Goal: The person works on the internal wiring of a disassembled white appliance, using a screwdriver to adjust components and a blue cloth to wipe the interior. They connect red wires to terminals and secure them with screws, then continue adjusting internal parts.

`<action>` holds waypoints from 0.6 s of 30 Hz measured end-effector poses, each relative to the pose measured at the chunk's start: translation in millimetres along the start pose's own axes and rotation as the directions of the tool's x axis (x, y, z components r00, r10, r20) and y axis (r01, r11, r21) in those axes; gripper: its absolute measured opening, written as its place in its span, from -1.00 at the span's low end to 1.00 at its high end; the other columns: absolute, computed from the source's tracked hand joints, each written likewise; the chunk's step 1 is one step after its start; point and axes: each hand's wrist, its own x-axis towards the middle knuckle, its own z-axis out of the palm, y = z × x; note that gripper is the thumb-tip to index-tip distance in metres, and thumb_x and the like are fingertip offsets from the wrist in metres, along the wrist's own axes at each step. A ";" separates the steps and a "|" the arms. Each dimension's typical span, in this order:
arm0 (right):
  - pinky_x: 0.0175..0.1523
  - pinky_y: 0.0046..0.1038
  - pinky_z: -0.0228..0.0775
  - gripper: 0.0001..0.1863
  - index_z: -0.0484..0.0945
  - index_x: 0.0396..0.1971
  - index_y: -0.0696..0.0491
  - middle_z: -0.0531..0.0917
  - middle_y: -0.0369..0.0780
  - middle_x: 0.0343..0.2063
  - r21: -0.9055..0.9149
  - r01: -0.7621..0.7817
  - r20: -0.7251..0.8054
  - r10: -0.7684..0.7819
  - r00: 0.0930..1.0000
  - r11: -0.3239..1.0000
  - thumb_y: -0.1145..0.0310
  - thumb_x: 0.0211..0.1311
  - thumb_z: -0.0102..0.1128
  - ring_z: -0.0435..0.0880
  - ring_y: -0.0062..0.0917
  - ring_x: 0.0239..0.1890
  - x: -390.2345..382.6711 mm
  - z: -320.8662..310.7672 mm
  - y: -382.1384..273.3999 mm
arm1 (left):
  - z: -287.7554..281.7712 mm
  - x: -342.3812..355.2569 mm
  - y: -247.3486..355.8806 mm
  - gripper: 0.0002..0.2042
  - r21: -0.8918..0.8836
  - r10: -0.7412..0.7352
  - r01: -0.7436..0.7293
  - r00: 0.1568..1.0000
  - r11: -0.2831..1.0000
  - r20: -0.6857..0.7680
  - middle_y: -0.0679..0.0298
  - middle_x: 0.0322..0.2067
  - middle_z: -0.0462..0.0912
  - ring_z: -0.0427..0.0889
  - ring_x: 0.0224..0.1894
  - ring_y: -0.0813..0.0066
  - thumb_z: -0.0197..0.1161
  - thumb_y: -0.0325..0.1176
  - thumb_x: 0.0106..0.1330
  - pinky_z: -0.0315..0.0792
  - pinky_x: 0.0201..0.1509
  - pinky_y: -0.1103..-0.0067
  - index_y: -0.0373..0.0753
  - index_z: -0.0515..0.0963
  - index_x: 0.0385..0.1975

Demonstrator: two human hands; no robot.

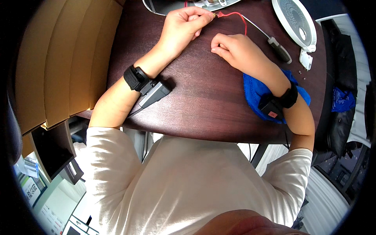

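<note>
- The left hand [182,28] is pinching one end of the red wire [237,13], at a small yellowish bit, toward the bench's [196,102] far side.
- The right hand [239,49] is sitting nearby, fingers curled; whether its grip is holding anything, I cannot tell.
- The step seems to be handling the wire's end; the next move is probably calling for steady left fingertips.
- The screwdriver [279,49] is lying beyond the right hand.

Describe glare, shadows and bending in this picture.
Head view: pale glare on the table; dark shadow beside the grey box at the left wrist; the cardboard bends and the corners go black; the tip of the red wire, by the left hand, is too small to make out.
</note>
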 end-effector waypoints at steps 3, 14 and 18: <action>-0.39 -0.22 0.44 -0.88 0.53 -0.38 0.08 0.61 -0.08 -0.59 0.026 -0.041 -0.042 0.042 0.998 0.999 0.35 0.23 0.18 0.64 -0.15 -0.48 0.7 0.8 3.6 | 1.7 0.2 2.3 -0.85 0.007 0.002 -0.002 1.000 1.000 0.007 0.54 -0.69 0.43 0.29 -0.67 0.83 0.27 -0.35 0.34 0.12 -0.62 0.80 -0.29 0.63 -0.24; -0.38 -0.25 0.46 -0.87 0.52 -0.42 0.09 0.63 -0.11 -0.55 -0.017 -0.083 0.037 0.084 0.996 0.996 0.36 0.19 0.23 0.65 -0.19 -0.47 -0.4 -4.9 -7.9 | 0.5 0.7 2.1 -0.85 0.003 -0.021 0.021 1.000 1.000 -0.005 0.54 -0.67 0.45 0.30 -0.66 0.84 0.29 -0.35 0.33 0.12 -0.62 0.80 -0.28 0.64 -0.23; -0.37 -0.30 0.46 -0.88 0.54 -0.40 0.08 0.63 -0.13 -0.55 -0.051 0.002 -0.059 -0.005 0.998 0.999 0.35 0.20 0.23 0.65 -0.24 -0.47 -0.8 -7.1 -10.6 | -0.5 -0.4 1.1 -0.85 -0.003 -0.015 0.015 1.000 1.000 -0.016 0.54 -0.65 0.48 0.30 -0.66 0.84 0.29 -0.34 0.33 0.13 -0.61 0.80 -0.28 0.64 -0.22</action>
